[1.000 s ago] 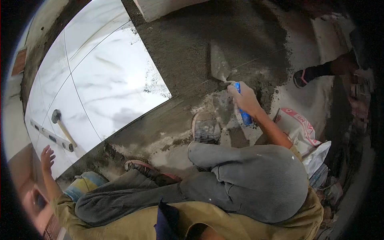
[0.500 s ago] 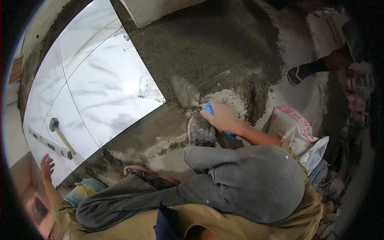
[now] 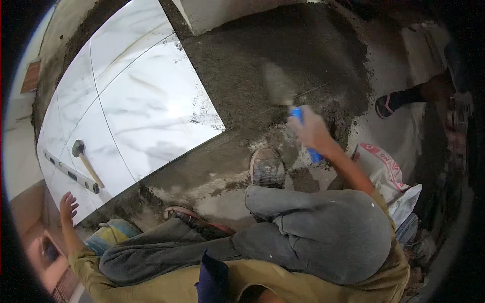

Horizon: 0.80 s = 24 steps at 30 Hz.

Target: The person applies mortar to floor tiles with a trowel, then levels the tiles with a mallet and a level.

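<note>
My right hand [image 3: 314, 132] is closed around the blue handle of a trowel [image 3: 281, 87], whose blade, blurred by motion, is over the dark wet mortar [image 3: 242, 55]. My left hand [image 3: 68, 206] holds nothing, its fingers apart, beside the lower left edge of the white marbled tiles [image 3: 156, 101]. A mallet [image 3: 87, 162] with a wooden handle lies on the tiles, next to a spirit level [image 3: 71, 172]. Smears of mortar mark the tile corner nearest the trowel.
At the right, a white and red bag [image 3: 386, 169] stands near my knee. Another person's foot [image 3: 386, 105] rests on the floor at the upper right. A pale block [image 3: 217, 12] sits at the top edge. My shoe [image 3: 267, 167] is below the mortar.
My right hand has moved up and right with the trowel, and the blade has swung over the mortar. The whole view has shifted slightly. My left hand remains open.
</note>
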Motion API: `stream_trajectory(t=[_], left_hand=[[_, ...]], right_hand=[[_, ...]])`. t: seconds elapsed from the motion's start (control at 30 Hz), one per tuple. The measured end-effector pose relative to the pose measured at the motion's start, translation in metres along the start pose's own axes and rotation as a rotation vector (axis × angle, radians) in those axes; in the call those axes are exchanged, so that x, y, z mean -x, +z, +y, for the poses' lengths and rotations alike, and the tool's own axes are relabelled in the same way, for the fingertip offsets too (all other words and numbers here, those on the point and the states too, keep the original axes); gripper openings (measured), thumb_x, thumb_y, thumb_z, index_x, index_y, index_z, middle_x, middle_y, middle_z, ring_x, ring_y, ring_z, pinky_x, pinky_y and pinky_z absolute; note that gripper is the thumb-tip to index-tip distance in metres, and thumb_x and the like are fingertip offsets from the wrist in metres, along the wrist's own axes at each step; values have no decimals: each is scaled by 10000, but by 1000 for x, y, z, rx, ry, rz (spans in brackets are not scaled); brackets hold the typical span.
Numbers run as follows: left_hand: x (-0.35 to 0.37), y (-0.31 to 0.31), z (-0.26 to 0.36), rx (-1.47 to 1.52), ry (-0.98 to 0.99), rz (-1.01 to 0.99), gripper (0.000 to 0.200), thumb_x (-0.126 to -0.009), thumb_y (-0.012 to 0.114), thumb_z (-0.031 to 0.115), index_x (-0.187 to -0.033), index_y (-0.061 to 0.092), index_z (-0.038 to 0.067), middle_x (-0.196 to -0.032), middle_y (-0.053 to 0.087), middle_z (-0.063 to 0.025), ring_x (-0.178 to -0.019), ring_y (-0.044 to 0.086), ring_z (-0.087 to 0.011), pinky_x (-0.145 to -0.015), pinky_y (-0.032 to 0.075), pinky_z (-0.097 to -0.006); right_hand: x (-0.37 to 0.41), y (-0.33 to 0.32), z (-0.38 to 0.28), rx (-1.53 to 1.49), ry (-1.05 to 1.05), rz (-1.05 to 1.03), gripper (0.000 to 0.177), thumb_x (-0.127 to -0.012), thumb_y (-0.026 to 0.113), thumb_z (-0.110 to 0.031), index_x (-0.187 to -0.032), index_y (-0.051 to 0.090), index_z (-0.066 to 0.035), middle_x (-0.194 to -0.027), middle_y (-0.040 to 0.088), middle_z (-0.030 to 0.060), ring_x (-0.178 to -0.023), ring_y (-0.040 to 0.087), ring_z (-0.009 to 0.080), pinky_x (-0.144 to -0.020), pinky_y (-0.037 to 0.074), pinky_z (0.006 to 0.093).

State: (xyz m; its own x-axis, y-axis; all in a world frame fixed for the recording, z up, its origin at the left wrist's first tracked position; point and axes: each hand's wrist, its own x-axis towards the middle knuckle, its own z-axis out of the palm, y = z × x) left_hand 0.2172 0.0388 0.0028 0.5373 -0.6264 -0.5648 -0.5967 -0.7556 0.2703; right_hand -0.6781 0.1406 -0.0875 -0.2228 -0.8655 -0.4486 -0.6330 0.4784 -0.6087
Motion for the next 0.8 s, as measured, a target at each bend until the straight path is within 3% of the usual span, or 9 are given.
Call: stream_trajectory(t=[0.1, 0.3, 0.37, 0.43, 0.5, 0.57, 0.6, 0.7, 0.8], left_hand=[[-4, 6, 29, 1, 54, -33, 538, -937, 544, 405, -1433, 456, 214, -1233, 615, -93, -950, 609, -224, -809, 432, -418], [0, -3, 30, -12, 26, 18, 524, -924, 562, 399, -1418, 472, 251, -1236, 611, -72, -953, 599, -213, -811, 424, -407], [-4, -8, 12, 19, 15, 24, 520, -924, 562, 404, -1414, 475, 256, -1242, 608, -73, -967, 597, -219, -813, 423, -411], [-9, -10, 0, 57, 3, 20, 516, -924, 561, 420, -1409, 479, 265, -1255, 603, -75, -995, 591, -233, -819, 420, -422], [-28, -11, 4, 29, 7, -39, 525, -920, 567, 451, -1405, 480, 271, -1273, 596, -80, -1022, 585, -253, -825, 418, -447], [-32, -6, 16, 15, 67, -59, 524, -930, 554, 466, -1413, 471, 279, -1284, 587, -88, -1033, 584, -269, -856, 416, -486], [-30, -5, 19, 5, 120, -79, 531, -937, 547, 466, -1426, 455, 281, -1294, 580, -93, -1054, 579, -279, -868, 413, -496], [-26, -8, 25, -21, 32, -80, 528, -952, 535, 455, -1440, 429, 282, -1345, 551, -100, -1110, 564, -294, -913, 402, -493], [-15, -17, -2, 37, -88, -88, 517, -985, 491, 406, -1473, 378, 278, -1392, 518, -106, -1170, 545, -314, -963, 379, -510]], right_hand=[[-7, 45, -52, 68, -62, -132, 508, -889, 579, -424, -1099, 517, 34, -912, 635, 332, -921, 626, 495, -798, 473, 542], [-36, 48, -39, 42, -125, -60, 480, -878, 597, -363, -1034, 503, 81, -855, 641, 334, -851, 649, 490, -764, 510, 537], [-30, 30, -41, 27, 48, 61, 480, -882, 593, -348, -1047, 497, 93, -852, 648, 322, -834, 660, 469, -742, 520, 521], [-22, 28, -48, 32, 65, 87, 482, -882, 581, -336, -1063, 489, 101, -857, 656, 309, -809, 664, 455, -722, 530, 505], [-13, 30, -61, 43, 8, -135, 478, -883, 563, -341, -1066, 498, 95, -896, 649, 323, -832, 654, 467, -748, 521, 522], [-13, 27, -65, 59, -59, -204, 468, -881, 546, -352, -1064, 517, 78, -936, 645, 325, -878, 649, 468, -789, 511, 538], [-22, 36, -47, 82, -14, -153, 481, -911, 556, -421, -1090, 530, 26, -915, 649, 291, -886, 651, 455, -769, 489, 538], [-32, -8, 9, 62, 20, 4, 467, -898, 535, -381, -1057, 548, 58, -940, 653, 308, -892, 652, 467, -794, 511, 551], [-29, -51, 54, 170, 137, 213, 448, -924, 537, -380, -1030, 550, 55, -849, 663, 270, -805, 669, 428, -727, 526, 512]])
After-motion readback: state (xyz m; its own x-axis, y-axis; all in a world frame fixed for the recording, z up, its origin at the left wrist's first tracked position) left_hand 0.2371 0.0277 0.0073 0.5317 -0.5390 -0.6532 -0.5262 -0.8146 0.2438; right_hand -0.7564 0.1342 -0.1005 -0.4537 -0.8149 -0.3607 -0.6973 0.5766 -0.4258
